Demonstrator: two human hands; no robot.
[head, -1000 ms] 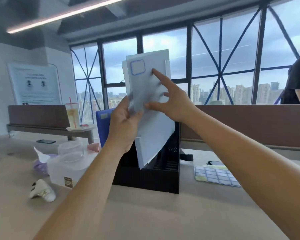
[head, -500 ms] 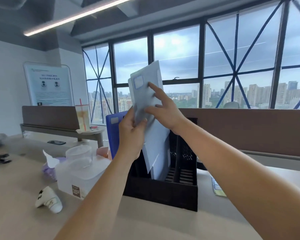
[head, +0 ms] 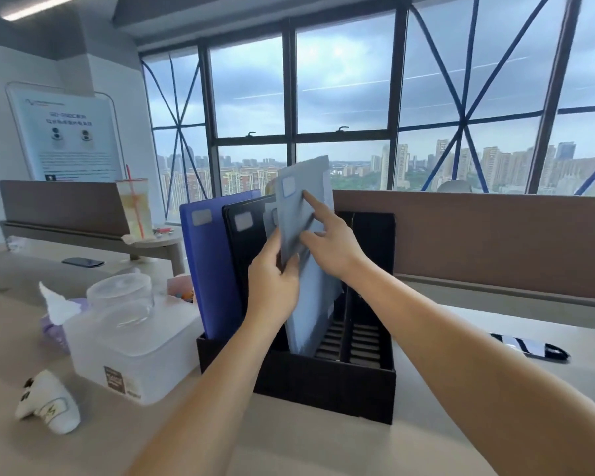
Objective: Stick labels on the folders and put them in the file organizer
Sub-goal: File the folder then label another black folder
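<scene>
Step in hand, by my read: seating the pale grey plastic folder (head: 306,173) w/ its blue-edged label (head: 289,185) into the black slotted file organizer (head: 323,386).

L hand (head: 272,283) pinches the folder's left edge, thumb in front, fingers curled behind. R hand (head: 333,245) lies on the face. Its index finger (head: 315,208) is straight and presses just below-right of the label, w/ the thumb spread toward the L hand. Other R fingers: can't tell.

Folder is tilted. Its bottom edge sits below both wrists, already inside the organizer. Exact slot: can't tell.

Just left of the L knuckles stand a matte black folder (head: 244,242) and, further left, a blue plastic folder (head: 213,269). Both are labelled and upright.

To do it well:
- Keep the L pinch loose enough that the folder slides.
- Let the R index tip the top upright and keep the lower corner between two dividers.
- Push down till it bottoms out.
- Press beside the label, not on it, so it doesn't peel. It should face front like the others.

Surface is a pale beige desk (head: 289,448). Left of the L forearm are a translucent lidded plastic box (head: 131,352), a tissue pack (head: 57,304) and a small white object (head: 48,403).

Beyond the fingertips is a brown partition (head: 495,242). Past it are tall black-framed windows w/ blue tape crosses (head: 460,115), a cloudy sky and city towers. Far left are a white poster (head: 66,132) and an iced drink cup w/ red straw (head: 134,207).
</scene>
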